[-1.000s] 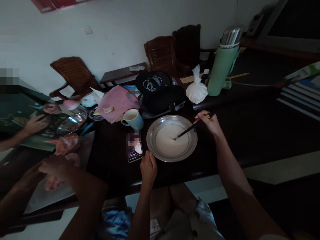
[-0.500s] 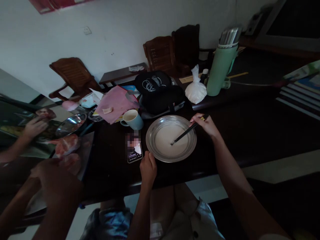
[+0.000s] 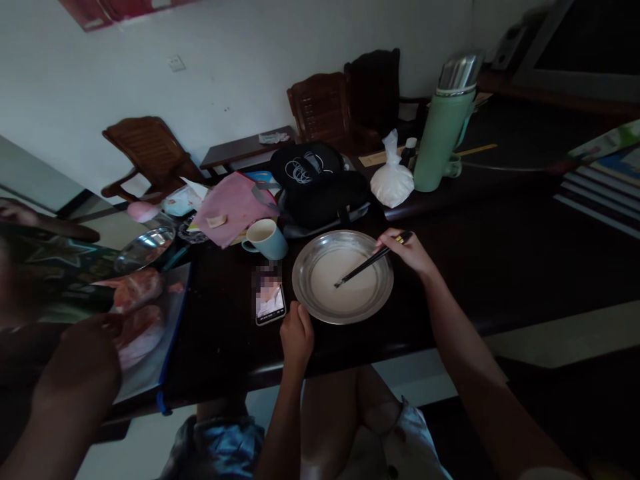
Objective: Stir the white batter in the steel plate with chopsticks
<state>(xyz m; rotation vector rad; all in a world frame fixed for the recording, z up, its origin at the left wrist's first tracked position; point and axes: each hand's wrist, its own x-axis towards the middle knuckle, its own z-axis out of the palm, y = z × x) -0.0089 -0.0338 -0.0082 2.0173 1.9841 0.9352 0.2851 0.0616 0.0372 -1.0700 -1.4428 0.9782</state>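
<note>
A wide metal bowl (image 3: 307, 293) stands on the dark table, holding a pale, milky liquid (image 3: 350, 290). My left hand (image 3: 297, 331) is closed on its near left rim, with the thumb on the edge. At the right rim, my right hand (image 3: 403, 251) grips a pair of black chopsticks (image 3: 365, 265). Their tips dip into the liquid, left of the bowl's middle. Just left of the bowl lies a phone (image 3: 271, 300) with a lit screen, partly blurred out. Behind the phone is a light blue mug (image 3: 273, 241).
At left, another person's hand (image 3: 75, 373) is beside raw meat (image 3: 143, 327) on a board (image 3: 175, 313); a metal basin (image 3: 145, 248) stands behind. A black bag (image 3: 320, 190), a knotted bag of white powder (image 3: 393, 183) and a green thermos (image 3: 443, 137) stand at the back. Books (image 3: 600, 193) lie right.
The chopstick tips have shifted slightly left and up in the liquid. My left hand stays at the rim. The other person's arms have moved left, uncovering more of the meat and board.
</note>
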